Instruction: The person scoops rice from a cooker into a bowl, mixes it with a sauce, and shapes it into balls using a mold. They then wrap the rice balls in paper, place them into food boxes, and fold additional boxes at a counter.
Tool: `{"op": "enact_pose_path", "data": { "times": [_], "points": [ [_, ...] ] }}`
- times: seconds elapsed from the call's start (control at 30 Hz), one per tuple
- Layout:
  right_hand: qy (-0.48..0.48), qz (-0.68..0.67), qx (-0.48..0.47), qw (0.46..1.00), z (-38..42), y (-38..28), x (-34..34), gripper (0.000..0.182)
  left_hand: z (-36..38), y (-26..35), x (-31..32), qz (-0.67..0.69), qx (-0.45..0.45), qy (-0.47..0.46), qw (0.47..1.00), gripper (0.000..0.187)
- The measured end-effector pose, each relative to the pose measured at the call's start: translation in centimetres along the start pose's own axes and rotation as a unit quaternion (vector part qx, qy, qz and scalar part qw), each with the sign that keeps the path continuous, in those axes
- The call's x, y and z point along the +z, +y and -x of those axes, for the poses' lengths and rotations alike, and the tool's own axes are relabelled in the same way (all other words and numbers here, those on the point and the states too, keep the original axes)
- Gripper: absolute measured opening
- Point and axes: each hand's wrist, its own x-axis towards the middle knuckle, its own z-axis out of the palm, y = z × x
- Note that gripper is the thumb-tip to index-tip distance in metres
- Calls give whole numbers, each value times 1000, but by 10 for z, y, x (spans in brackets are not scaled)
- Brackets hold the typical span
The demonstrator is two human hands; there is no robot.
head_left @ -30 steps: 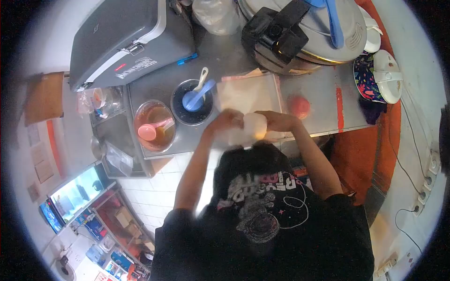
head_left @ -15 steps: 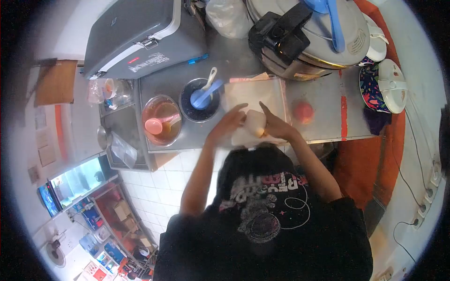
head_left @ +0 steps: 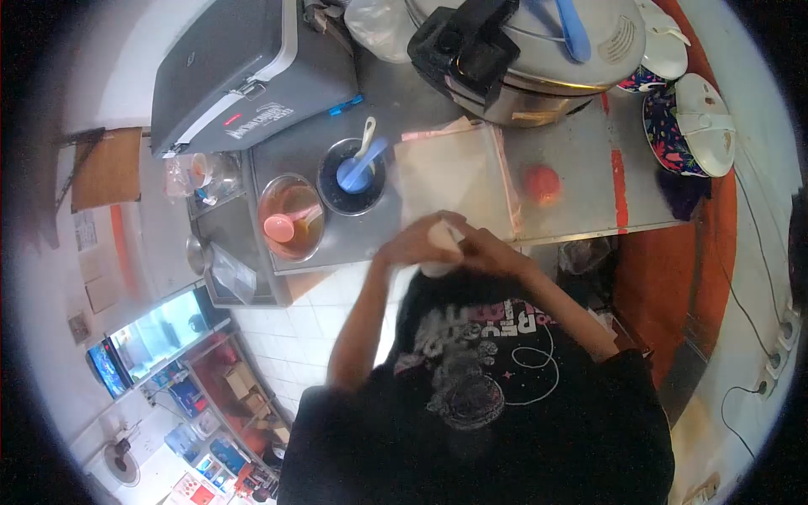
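Close to my body, at the counter's front edge, my left hand [head_left: 412,243] and my right hand [head_left: 497,252] meet around a small pale paper packet [head_left: 444,236]. Fingers of both hands are bent over it and hide much of its shape; what it contains cannot be seen. Just beyond them lies a stack of beige wrapping paper [head_left: 450,172] with pinkish edges. To the left stand a dark bowl [head_left: 329,195] holding a blue spoon [head_left: 364,167] and a white-handled utensil, and a metal bowl [head_left: 268,202] with a pink ladle [head_left: 279,226].
A large rice cooker [head_left: 539,80] stands at the back, right of a grey cooler box [head_left: 244,93]. On the steel counter [head_left: 572,156] sits a round red thing [head_left: 541,183]. Patterned lidded containers [head_left: 692,126] line the right end. A sink-like tray [head_left: 231,236] is at left.
Both hands have drawn closer together and nearer my body, with the packet now more covered by the fingers. The paper stack shows more fully. The view has shifted slightly.
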Motion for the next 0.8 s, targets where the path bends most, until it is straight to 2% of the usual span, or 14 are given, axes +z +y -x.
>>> {"op": "enact_pose_path", "data": {
  "times": [0.03,0.07,0.2,0.27,0.37,0.4,0.47,0.5,0.53,0.57,0.6,0.67,0.73,0.8],
  "points": [
    [20,36,-74,996,1,6,5,84,-2,-8,2,44,22,-59,997,63],
    [22,33,-75,996,4,11,9,84,-3,-15,4,87,46,-118,988,62],
    [42,102,-74,991,12,-4,9,75,-2,-17,6,29,53,-151,987,81],
    [36,145,-69,986,13,-6,8,71,-6,-17,5,-17,46,-224,973,75],
    [46,278,-80,956,9,-5,10,63,-8,3,3,-48,24,-230,972,58],
    [30,313,-24,949,8,-12,8,62,-10,2,3,-49,25,-231,971,58],
    [13,347,33,937,6,-13,4,61,-15,-8,5,92,-49,-156,982,51],
    [89,294,-11,951,2,-7,1,58,-18,-15,5,92,-48,-156,982,51],
    [164,239,-55,955,-1,-5,-5,56,-21,-27,6,94,-63,-74,991,48],
    [176,243,11,954,-3,-2,-14,53,-22,-46,8,96,-78,10,992,46],
    [188,246,76,948,-5,0,-28,51,-30,-109,14,131,-12,64,989,48],
    [366,375,4,851,-3,48,-51,47,-30,-116,14,179,-22,102,978,44],
    [362,535,117,754,5,68,-83,48,-24,-98,16,229,-33,141,963,42],
    [433,564,108,695,19,84,-93,47,-10,-41,11,592,-95,178,781,40]
  ]
}}
